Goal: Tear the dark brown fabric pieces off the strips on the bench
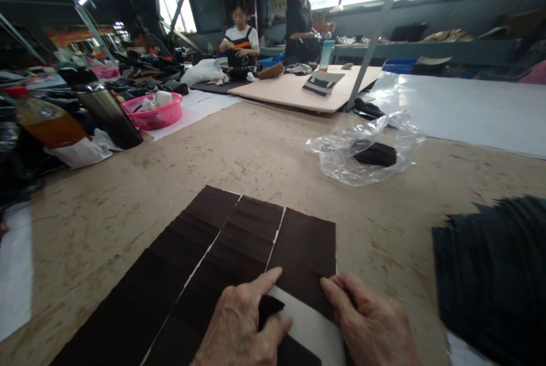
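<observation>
Dark brown fabric pieces (239,229) lie in overlapping rows on the table, with thin pale gaps between the rows. My left hand (247,320) rests over the near end, its index finger pressed along the right-hand row. Between its thumb and fingers is a small black fabric piece (269,304), partly hidden. At the right edge, my right hand (367,315) pinches a dark fabric piece (305,252) between thumb and finger. A pale strip (313,320) shows between the two hands; I cannot tell whether it is a separate sheet.
On the brown tabletop (213,150), a clear plastic bag (333,153) holds a dark stack. Dark layered pieces (490,263) lie at right. A thermos (108,110), bottle (46,119) and pink basin (156,113) stand at left. Several people work behind.
</observation>
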`<state>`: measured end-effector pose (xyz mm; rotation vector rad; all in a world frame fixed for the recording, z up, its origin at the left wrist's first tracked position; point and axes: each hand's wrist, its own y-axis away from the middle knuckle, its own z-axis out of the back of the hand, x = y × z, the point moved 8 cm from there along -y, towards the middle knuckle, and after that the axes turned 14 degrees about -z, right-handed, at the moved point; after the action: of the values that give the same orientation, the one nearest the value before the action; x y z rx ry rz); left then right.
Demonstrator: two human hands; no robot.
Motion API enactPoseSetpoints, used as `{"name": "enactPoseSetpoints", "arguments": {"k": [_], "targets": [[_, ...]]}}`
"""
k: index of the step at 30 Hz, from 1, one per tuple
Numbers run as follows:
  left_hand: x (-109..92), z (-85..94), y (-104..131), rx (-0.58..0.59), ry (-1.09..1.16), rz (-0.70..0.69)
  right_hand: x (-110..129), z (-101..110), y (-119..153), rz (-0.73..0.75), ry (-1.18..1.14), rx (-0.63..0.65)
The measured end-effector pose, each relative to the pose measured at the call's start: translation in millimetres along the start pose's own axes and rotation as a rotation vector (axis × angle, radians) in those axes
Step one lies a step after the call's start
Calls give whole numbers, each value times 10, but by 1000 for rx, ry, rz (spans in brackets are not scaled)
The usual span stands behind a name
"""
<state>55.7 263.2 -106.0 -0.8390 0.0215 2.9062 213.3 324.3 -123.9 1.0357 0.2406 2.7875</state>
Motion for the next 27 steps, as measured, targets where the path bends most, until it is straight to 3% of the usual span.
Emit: {"name": "enactPoseSetpoints", "arguments": {"k": [6, 10, 16, 27], "targets": [[-137, -64, 13, 46, -230, -190, 15, 37, -7, -18, 8, -21], [-127, -97, -11, 85, -256, -251, 29, 74, -2, -42, 16, -69], [15, -155, -1, 112, -215, -153, 79, 104, 0, -25, 29, -96], [48, -128, -6, 109, -42, 13, 76, 47, -20, -36, 141, -102]]}}
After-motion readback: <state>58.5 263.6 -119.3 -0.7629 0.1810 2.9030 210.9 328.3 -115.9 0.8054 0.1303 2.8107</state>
